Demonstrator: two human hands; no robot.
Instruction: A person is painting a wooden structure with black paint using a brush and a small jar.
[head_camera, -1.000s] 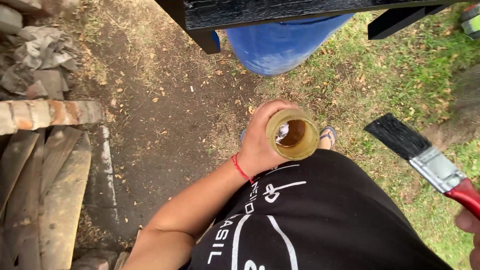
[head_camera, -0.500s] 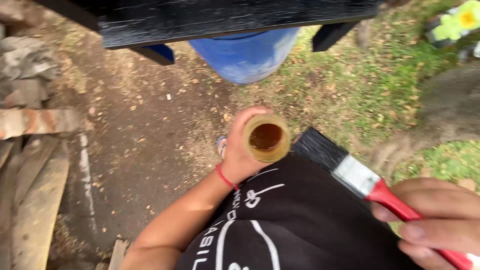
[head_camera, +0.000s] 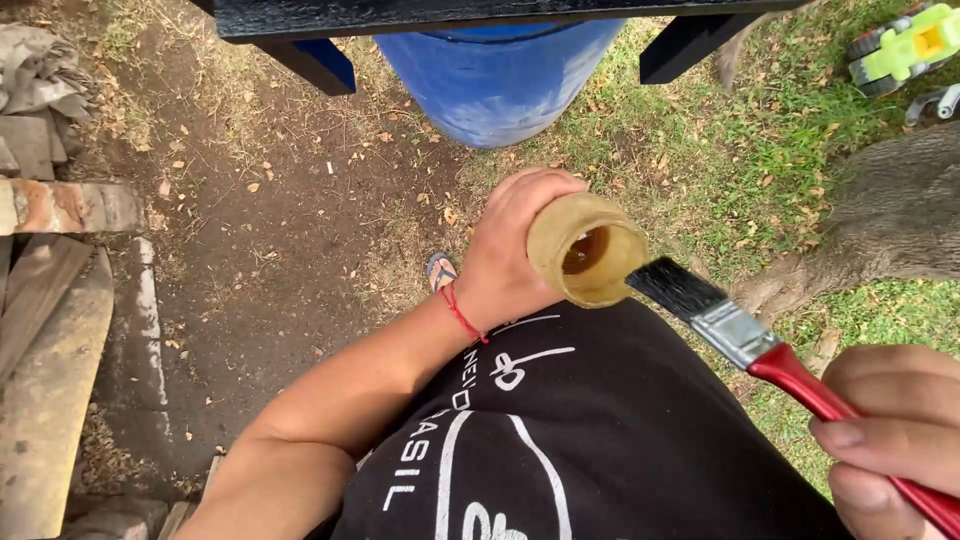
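My left hand (head_camera: 510, 250) grips a tan, stained jar (head_camera: 585, 250) tilted toward me, with brown liquid visible inside its mouth. A red string circles that wrist. My right hand (head_camera: 890, 440) at the lower right holds a red-handled paintbrush (head_camera: 770, 350) with a metal ferrule. Its black bristles touch the jar's rim on the right side. I wear a black shirt with white print.
A black painted wooden frame (head_camera: 480, 15) spans the top, with a blue barrel (head_camera: 495, 75) under it. Bare dirt and wooden planks (head_camera: 50, 340) lie at left, grass and a tree root (head_camera: 880, 220) at right. A green toy vehicle (head_camera: 905, 50) sits at the top right.
The brush has swung in from the right until its bristles reach the jar's rim. The jar has tilted more toward me, and my view has shifted.
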